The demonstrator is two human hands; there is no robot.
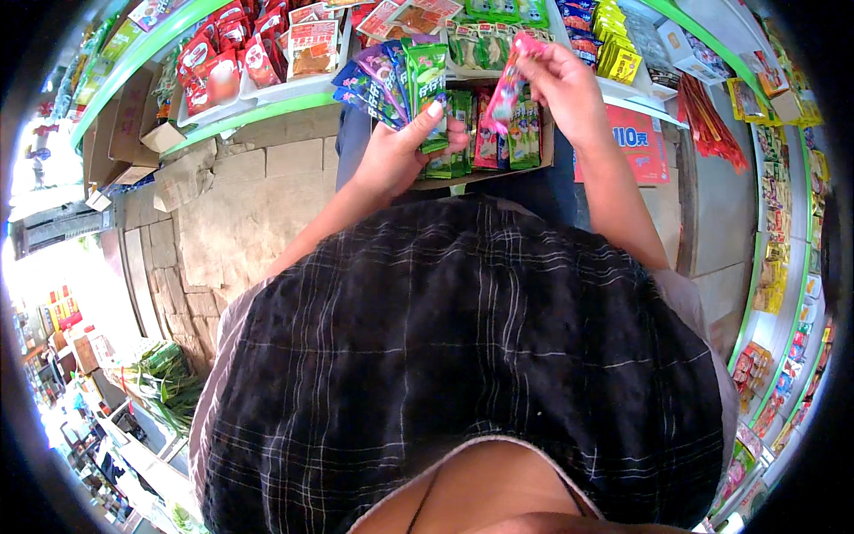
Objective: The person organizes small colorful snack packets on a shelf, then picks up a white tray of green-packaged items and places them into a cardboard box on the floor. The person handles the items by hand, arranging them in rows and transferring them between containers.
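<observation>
Fanned out in my left hand (407, 147) are several slim snack packets, with a green packet (427, 73) on top and purple and blue packets (380, 83) spread behind it. My thumb presses on the green one. A pink packet (507, 87) is pinched by its upper part in my right hand (560, 87), tilted, a little right of the fan. Beneath both hands an open cardboard box (548, 143) sits at my lap. Upright green packets (525, 140) and pink packets (486, 143) stand in it, partly hidden by my hands.
Ahead runs a shelf with a green edge (267, 110), holding trays of red packets (213, 80) and yellow packets (617, 57). A red carton (637, 147) stands right of my knees. Flattened cardboard (233, 213) covers the floor at left. More stocked shelves (777, 233) line the right.
</observation>
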